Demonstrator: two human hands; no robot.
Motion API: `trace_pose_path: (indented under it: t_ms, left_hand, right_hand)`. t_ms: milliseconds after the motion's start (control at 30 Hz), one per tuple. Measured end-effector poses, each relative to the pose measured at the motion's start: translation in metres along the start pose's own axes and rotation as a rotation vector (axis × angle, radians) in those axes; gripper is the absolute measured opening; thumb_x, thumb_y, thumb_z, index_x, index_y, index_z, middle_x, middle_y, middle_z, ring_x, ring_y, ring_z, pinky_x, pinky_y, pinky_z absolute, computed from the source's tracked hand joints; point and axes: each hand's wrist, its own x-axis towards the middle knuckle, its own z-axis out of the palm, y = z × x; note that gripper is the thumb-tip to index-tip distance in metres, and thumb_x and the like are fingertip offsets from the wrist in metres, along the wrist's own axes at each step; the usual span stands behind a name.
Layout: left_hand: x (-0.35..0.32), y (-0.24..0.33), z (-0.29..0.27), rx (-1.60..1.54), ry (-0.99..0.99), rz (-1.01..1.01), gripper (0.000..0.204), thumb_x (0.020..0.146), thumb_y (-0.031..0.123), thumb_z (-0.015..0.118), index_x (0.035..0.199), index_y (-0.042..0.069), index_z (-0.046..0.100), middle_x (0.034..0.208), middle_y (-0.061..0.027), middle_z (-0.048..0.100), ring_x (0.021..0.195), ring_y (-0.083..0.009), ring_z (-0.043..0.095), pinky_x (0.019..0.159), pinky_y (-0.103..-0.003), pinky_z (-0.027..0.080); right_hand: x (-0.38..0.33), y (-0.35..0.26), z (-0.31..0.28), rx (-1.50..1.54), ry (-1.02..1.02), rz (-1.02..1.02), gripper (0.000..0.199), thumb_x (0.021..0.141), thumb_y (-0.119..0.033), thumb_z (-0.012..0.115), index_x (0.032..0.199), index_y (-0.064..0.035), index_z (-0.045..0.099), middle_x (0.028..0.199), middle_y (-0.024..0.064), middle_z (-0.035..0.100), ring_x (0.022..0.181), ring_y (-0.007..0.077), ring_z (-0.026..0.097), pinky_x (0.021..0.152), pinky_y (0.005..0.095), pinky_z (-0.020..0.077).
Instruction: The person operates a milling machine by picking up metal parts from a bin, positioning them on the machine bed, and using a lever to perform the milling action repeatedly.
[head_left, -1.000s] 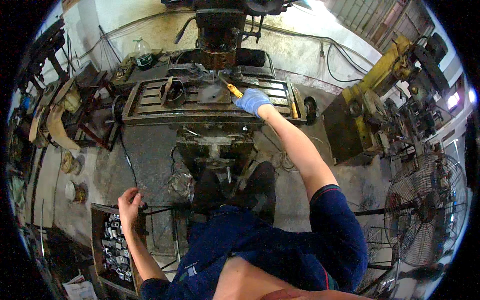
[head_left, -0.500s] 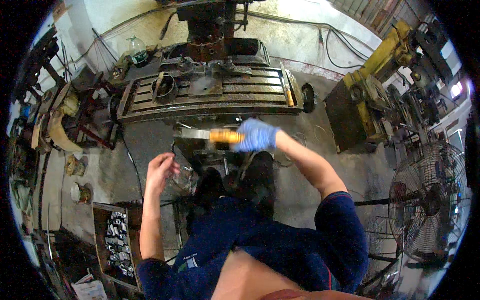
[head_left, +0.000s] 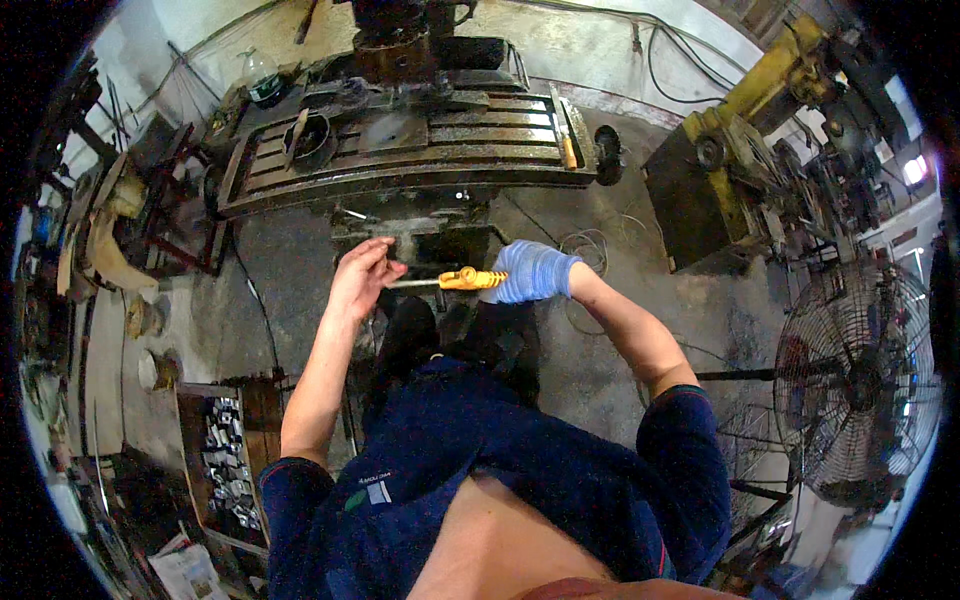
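My right hand [head_left: 532, 272], in a blue knitted glove, is closed round the end of a yellow-handled tool with a flat metal blade [head_left: 472, 280]. The handle has a ribbed part near the glove, and the slim metal part points left. My bare left hand [head_left: 364, 280] is raised by the far end of the metal, its fingers loosely bent and apart. Whether the fingertips touch the metal I cannot make out. Both hands are in front of a machine table [head_left: 470, 150] with long slots.
On the machine table stand a round dark container [head_left: 308, 140] and another yellow-handled tool [head_left: 569, 152]. A wooden box [head_left: 190, 440] of small metal parts stands lower left. A large fan [head_left: 855, 385] is at right, below a yellow-green machine [head_left: 705, 190]. A cable [head_left: 258, 310] crosses the floor.
My left hand has moved right and up toward the tool. The tool has shifted slightly right and turned, so its metal part looks narrower. The view has shifted a little.
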Motion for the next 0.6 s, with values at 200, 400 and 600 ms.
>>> trace_pose_path:
  t_ms: [200, 400, 600]
  left_hand:
    - [0.002, -0.015, -0.026, -0.132, -0.045, 0.045, 0.023, 0.084, 0.007, 0.049, 0.106, -0.001, 0.05, 0.058, -0.0034, 0.046, 0.071, -0.024, 0.057, 0.078, -0.043, 0.047]
    - [0.001, -0.018, -0.022, -0.189, -0.048, -0.024, 0.02, 0.082, 0.003, 0.048, 0.101, -0.002, 0.05, 0.064, -0.0066, 0.05, 0.066, -0.0217, 0.056, 0.075, -0.041, 0.05]
    - [-0.001, -0.01, -0.021, -0.164, -0.048, -0.009, 0.017, 0.082, 0.005, 0.049, 0.098, 0.0, 0.052, 0.066, -0.0066, 0.052, 0.065, -0.0185, 0.055, 0.072, -0.04, 0.05]
  right_hand:
    - [-0.003, -0.007, -0.008, 0.005, -0.038, 0.042, 0.053, 0.066, -0.055, 0.059, 0.069, -0.0021, 0.063, 0.065, 0.0201, 0.059, 0.063, 0.0348, 0.059, 0.059, 0.0416, 0.0465]
    - [-0.008, -0.022, -0.008, 0.073, -0.065, 0.045, 0.045, 0.07, -0.048, 0.063, 0.069, -0.0024, 0.062, 0.057, 0.0154, 0.055, 0.052, 0.0241, 0.055, 0.053, 0.0363, 0.0444]
    - [0.044, 0.052, -0.026, 0.503, 0.522, 0.006, 0.037, 0.073, -0.038, 0.067, 0.073, -0.0016, 0.063, 0.056, -0.0018, 0.053, 0.052, 0.0084, 0.048, 0.05, 0.0268, 0.0406]
